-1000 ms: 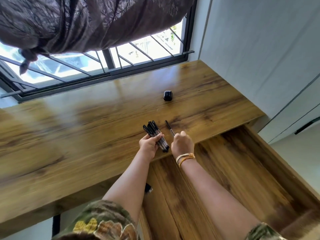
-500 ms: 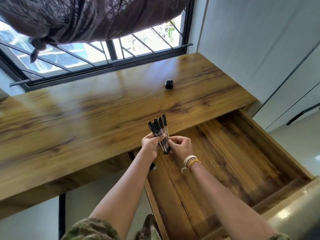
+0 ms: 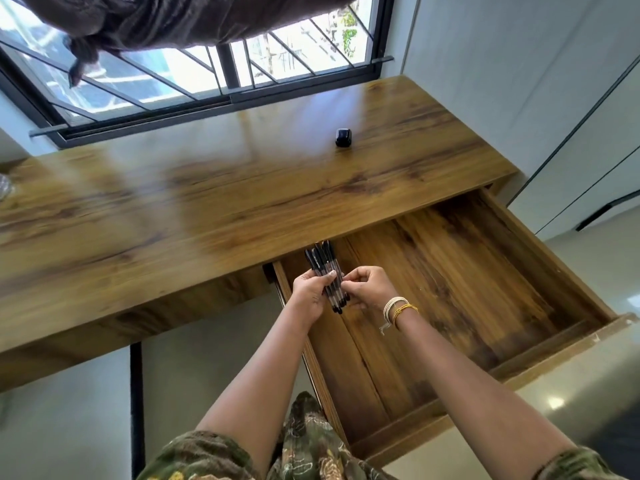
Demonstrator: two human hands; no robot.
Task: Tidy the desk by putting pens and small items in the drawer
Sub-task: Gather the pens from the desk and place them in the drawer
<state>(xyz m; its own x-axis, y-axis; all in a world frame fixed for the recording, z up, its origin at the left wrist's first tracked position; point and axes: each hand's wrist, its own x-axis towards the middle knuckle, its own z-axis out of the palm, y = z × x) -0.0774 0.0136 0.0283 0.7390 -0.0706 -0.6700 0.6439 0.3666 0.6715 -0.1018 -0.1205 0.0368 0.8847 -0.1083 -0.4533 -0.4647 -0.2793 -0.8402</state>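
A bundle of several black-capped clear pens (image 3: 323,268) is held over the near-left part of the open wooden drawer (image 3: 561,282). My left hand (image 3: 310,296) grips the bundle around its middle. My right hand (image 3: 369,289) pinches the pens from the right side; cream and yellow threads circle that wrist. The pen tips point toward me and the caps point toward the desk edge. A small black item (image 3: 343,137) stands alone on the desk top (image 3: 207,188), far from both hands.
The drawer's wooden floor (image 3: 450,289) is bare. A window with dark bars (image 3: 221,64) and a bunched dark curtain (image 3: 166,19) runs behind the desk. White cabinet panels (image 3: 554,81) stand at the right. A clear object (image 3: 4,190) peeks in at the desk's far left edge.
My right hand picked the last loose pen off the desk and joined it to the bundle. Both hands then carried the pens from the desk top back over the open drawer.
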